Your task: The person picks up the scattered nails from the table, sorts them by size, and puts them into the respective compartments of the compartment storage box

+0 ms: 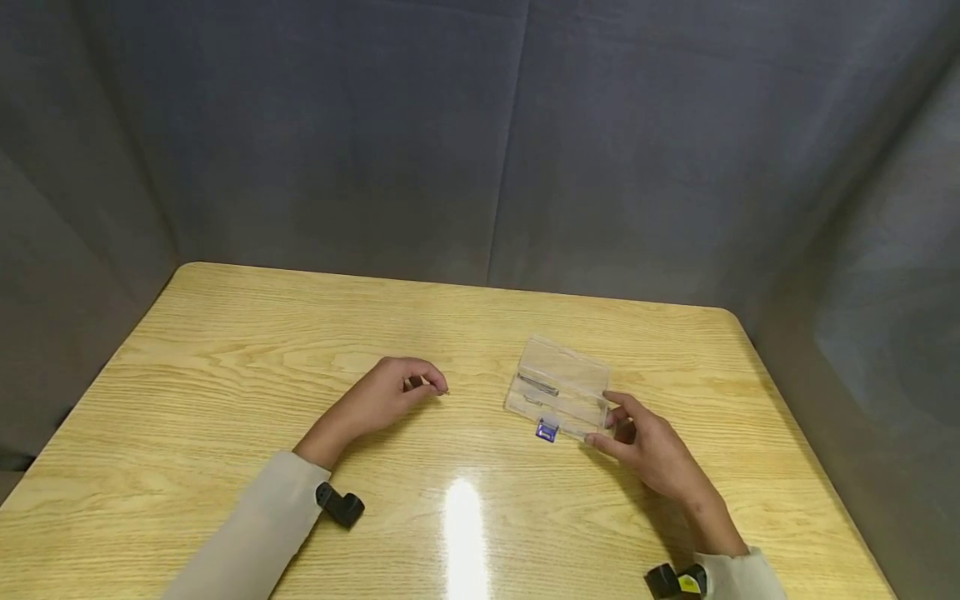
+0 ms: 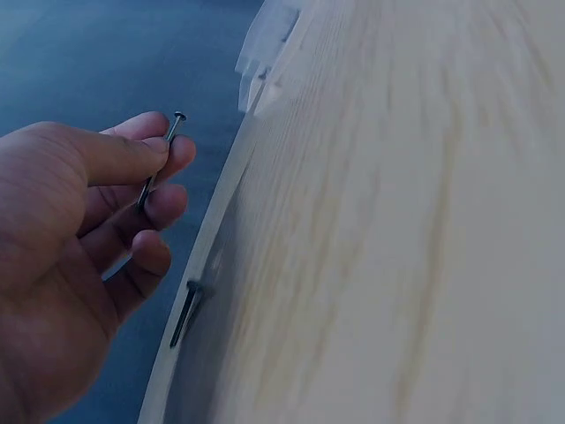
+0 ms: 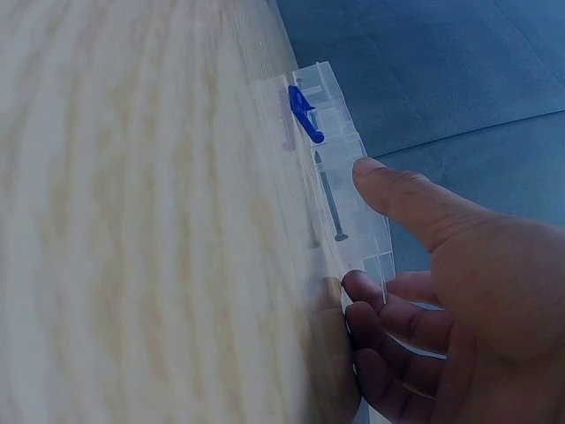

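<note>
My left hand (image 1: 386, 396) is just above the table, left of the box, pinching a nail (image 2: 163, 159) between thumb and fingers. Its flat head sticks out past the thumb. Below those fingers in the left wrist view, another nail (image 2: 185, 314) shows against the table; I cannot make it out in the head view. A clear plastic box (image 1: 512, 403) has its lid (image 1: 566, 362) raised at the back and a blue latch (image 1: 547, 430) in front. Nails (image 3: 332, 199) lie inside. My right hand (image 1: 660, 454) grips the box's right end, thumb at the front side.
The wooden table (image 1: 247, 350) has rounded far corners. A grey curtain (image 1: 420, 150) hangs behind it and along both sides. A small black camera (image 1: 340, 505) is strapped at the left wrist, another black camera (image 1: 663, 581) at the right. Light glares off the tabletop's front middle.
</note>
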A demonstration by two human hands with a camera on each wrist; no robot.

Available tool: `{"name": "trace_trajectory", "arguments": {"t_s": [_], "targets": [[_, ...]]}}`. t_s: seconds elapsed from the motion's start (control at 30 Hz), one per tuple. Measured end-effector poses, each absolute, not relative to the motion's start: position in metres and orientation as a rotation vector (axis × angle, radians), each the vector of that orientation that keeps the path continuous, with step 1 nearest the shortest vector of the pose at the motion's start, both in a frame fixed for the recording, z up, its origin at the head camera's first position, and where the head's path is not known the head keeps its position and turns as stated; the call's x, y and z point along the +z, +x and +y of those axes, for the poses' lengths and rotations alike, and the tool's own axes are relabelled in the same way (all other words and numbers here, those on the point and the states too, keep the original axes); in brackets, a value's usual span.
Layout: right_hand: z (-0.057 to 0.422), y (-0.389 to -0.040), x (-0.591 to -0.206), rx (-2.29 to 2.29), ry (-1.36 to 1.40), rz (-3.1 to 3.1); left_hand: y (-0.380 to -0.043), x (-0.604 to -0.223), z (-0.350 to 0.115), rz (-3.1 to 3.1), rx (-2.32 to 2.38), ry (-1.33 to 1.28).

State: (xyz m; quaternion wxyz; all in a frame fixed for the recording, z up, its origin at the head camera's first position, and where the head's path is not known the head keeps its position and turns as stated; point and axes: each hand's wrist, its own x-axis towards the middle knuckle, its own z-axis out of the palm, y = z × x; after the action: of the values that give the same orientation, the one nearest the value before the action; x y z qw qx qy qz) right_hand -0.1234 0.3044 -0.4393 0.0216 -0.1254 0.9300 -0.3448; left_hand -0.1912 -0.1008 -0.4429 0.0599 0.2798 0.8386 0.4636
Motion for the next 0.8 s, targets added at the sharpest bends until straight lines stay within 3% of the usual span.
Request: {"name": "trace_trajectory", "arguments": {"t_s": [0.8], "targets": [[0.305,-0.124,-0.439,-1.069,-0.367,2.872,-0.195,-0.437,-0.022,2.417,1.511,1.021]]}}
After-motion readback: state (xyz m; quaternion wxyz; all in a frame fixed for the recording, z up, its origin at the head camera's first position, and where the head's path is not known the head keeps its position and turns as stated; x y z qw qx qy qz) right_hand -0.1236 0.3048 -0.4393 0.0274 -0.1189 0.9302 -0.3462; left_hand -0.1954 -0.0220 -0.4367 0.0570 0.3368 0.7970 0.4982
